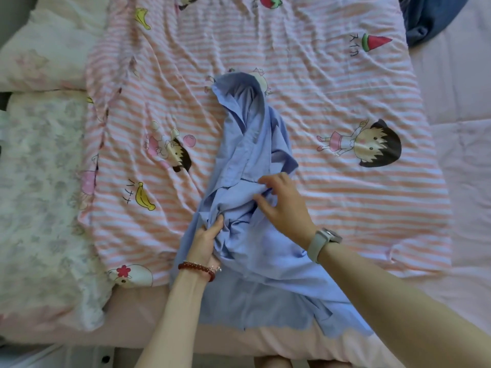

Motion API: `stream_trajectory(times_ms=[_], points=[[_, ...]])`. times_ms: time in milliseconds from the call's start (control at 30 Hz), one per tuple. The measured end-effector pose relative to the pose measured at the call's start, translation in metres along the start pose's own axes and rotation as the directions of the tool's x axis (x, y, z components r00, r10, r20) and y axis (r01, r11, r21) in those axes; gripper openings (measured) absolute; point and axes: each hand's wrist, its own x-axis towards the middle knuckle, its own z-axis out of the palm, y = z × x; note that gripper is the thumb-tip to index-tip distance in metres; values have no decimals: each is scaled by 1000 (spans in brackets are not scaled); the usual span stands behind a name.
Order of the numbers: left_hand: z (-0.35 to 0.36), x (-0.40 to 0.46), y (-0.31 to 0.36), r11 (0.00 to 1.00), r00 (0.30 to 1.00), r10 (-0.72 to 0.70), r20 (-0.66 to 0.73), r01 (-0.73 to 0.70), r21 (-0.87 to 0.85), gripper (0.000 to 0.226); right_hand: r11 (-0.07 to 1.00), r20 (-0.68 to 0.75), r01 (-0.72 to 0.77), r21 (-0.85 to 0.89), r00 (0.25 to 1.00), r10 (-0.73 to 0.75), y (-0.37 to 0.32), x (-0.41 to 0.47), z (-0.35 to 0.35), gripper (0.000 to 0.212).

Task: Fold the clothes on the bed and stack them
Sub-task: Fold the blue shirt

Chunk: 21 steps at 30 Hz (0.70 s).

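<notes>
A crumpled light blue shirt (252,144) lies lengthwise on the pink striped cartoon blanket (332,208), its lower part hanging over the bed's near edge. My left hand (206,241), with a red bead bracelet at the wrist, grips a bunch of the shirt's fabric at its left side. My right hand (285,205), with a grey watch on the wrist, rests on the shirt's middle with fingers spread and fingertips tucked into a fold.
A dark blue garment (427,17) lies bunched at the far right corner on a pale pink quilt (462,128). A white floral duvet (39,195) and a pillow (45,49) lie along the left. The bed's near edge runs across the bottom.
</notes>
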Motion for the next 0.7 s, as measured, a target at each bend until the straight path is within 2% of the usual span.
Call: stream_trajectory(times_ms=[67, 133, 200, 267, 333, 400, 467, 567, 600, 633, 667, 700], points=[[8, -3, 1, 998, 995, 57, -84, -58, -12, 23, 989, 202, 94, -118, 977, -69, -3, -10, 5, 23], [15, -5, 2, 993, 985, 84, -152, -95, -65, 23, 975, 297, 72, -208, 955, -7, 1, -19, 7, 26], [23, -8, 6, 980, 986, 46, -162, -76, -185, 27, 982, 291, -16, -190, 954, 71, 3, -22, 3, 27], [28, -12, 9, 960, 994, -6, -112, -26, -280, 35, 988, 265, -35, -148, 961, 74, 4, -23, -4, 20], [32, -16, 12, 942, 998, -6, -67, -17, -334, 39, 987, 258, 54, -153, 966, -13, 4, -23, -14, 13], [34, -16, 16, 929, 997, 17, -74, -43, -368, 39, 966, 246, 172, -193, 962, -122, 9, -22, -25, 20], [34, -9, 19, 942, 992, 31, -124, -71, -327, 34, 955, 168, 182, -232, 975, -145, 19, -17, -43, 26], [25, 8, 18, 987, 960, 6, -282, -51, -152, 24, 969, -12, -3, -249, 1000, 0, 33, -9, -77, 16], [21, 12, 18, 996, 941, -2, -339, -28, -83, 27, 970, -33, -51, -239, 998, 44, 38, -10, -86, 13], [16, 15, 16, 1000, 910, 1, -415, 9, 21, 33, 969, -11, -51, -242, 999, 50, 40, -12, -94, 13], [11, 16, 15, 990, 862, 19, -507, 54, 129, 36, 968, 85, -9, -251, 996, 31, 42, -16, -100, 15], [7, 16, 14, 972, 809, 69, -584, 77, 220, 39, 968, 250, 29, -250, 968, 36, 42, -21, -101, 16]])
